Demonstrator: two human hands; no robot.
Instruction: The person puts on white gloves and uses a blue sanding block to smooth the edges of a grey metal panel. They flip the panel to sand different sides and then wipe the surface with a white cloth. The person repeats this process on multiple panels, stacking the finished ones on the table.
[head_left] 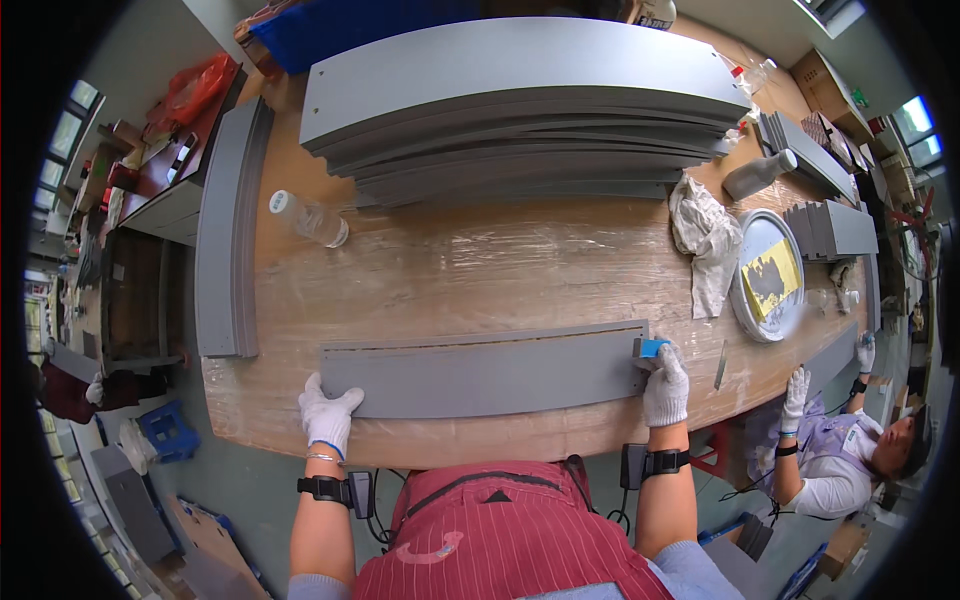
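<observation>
A long grey panel [480, 380] lies flat near the table's front edge. A thin brownish line runs along its far side. My left hand [328, 412], in a white knit glove, rests at the panel's left end. Its thumb is spread out over the panel, apart from the fingers at the end edge. At the right end, my gloved right hand [666, 388] is closed on a small blue-and-grey block [650, 348] at the panel's far right corner. The block's underside is hidden.
Beyond it stands a tall stack of grey panels [520, 70]; more panels [228, 230] line the left. A clear bottle [310, 220], a crumpled cloth [704, 240] and a round lid [752, 318] with a yellow sheet [772, 283] surround the work area. A co-worker [835, 455] sits right.
</observation>
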